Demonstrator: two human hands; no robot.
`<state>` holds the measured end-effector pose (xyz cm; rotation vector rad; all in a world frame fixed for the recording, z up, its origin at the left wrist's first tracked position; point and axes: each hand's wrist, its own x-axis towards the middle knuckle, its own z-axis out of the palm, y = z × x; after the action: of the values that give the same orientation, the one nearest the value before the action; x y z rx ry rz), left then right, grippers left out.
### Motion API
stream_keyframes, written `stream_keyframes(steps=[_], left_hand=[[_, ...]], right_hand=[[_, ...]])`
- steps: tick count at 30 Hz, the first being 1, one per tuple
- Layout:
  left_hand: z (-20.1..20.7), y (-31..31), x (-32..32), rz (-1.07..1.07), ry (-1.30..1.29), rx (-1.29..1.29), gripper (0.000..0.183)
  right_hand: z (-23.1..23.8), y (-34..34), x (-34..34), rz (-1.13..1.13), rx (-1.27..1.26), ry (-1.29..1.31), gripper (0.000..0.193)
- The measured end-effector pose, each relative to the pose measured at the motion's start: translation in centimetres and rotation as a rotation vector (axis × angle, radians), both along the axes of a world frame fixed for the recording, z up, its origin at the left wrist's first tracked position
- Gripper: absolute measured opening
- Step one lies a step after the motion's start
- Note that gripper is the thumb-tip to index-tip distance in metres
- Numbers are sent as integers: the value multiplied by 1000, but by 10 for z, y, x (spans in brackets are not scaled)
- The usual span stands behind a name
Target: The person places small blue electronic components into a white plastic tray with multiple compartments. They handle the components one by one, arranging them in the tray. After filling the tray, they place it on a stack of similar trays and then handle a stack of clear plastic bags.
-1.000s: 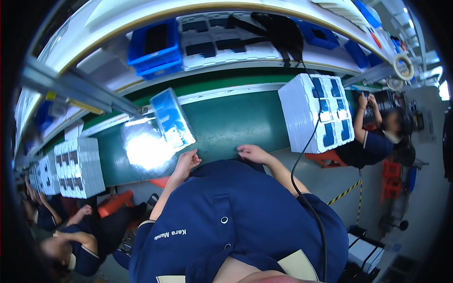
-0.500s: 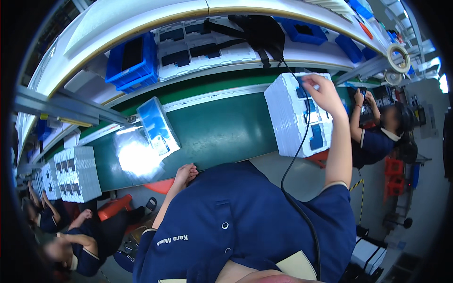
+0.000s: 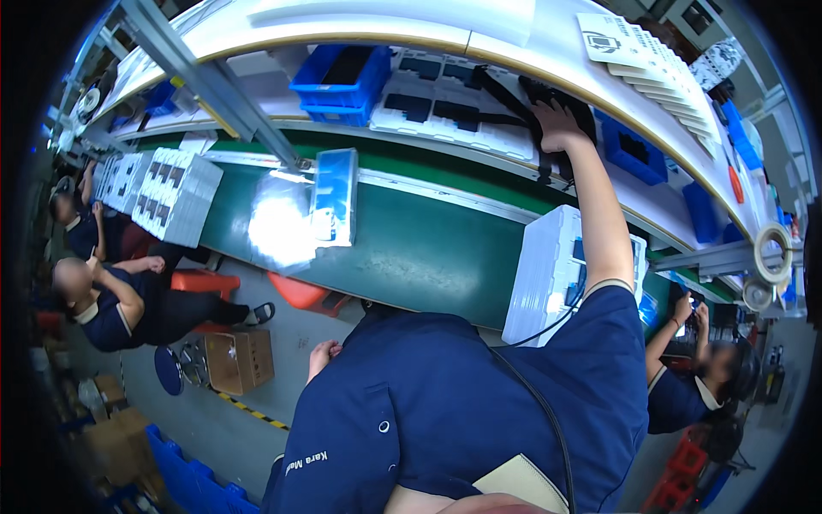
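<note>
My right hand (image 3: 557, 125) reaches up to the shelf under the white upper board. Its fingers are spread and rest against a black fabric bag with straps (image 3: 531, 90). My left hand (image 3: 324, 353) hangs by my side below the bench edge, fingers loosely curled, with nothing visible in it. Below my right arm stands a stack of white plastic trays (image 3: 538, 278) with dark flat pieces in the top one. A black cable (image 3: 548, 327) runs from near that stack across my shirt.
On the green bench (image 3: 419, 257) lie a blue film-covered packet (image 3: 335, 201) and shiny clear bags (image 3: 281, 224). Blue bins (image 3: 342, 81) stand on the shelf. A metal post (image 3: 223, 90) rises at left. Co-workers (image 3: 120, 291) sit to the left and right (image 3: 685, 368).
My right hand has left the white tray stack and moved up to the black bag on the shelf. The view has turned, and my left hand now shows less.
</note>
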<state>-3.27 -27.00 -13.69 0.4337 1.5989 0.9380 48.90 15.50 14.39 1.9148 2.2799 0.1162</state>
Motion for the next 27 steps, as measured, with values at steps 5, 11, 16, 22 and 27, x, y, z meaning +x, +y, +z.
stream_keyframes(steps=[5, 11, 16, 22, 27], left_hand=[[-25, -47, 6, 283, -138, -162, 15], [-19, -38, 41, 131, 139, -62, 18], [-13, -5, 49, -49, -30, -75, 18], [9, 8, 57, -119, -70, -140, 20], [17, 10, 65, -70, -49, -119, 26]], right_hand=[[-9, 3, 6, 99, 14, -145, 54], [-17, 2, 31, 180, 256, 32, 29], [-7, -4, 32, -33, 481, 507, 22], [41, -42, 51, -44, 208, 481, 37], [40, -53, 47, -42, -359, 311, 65]])
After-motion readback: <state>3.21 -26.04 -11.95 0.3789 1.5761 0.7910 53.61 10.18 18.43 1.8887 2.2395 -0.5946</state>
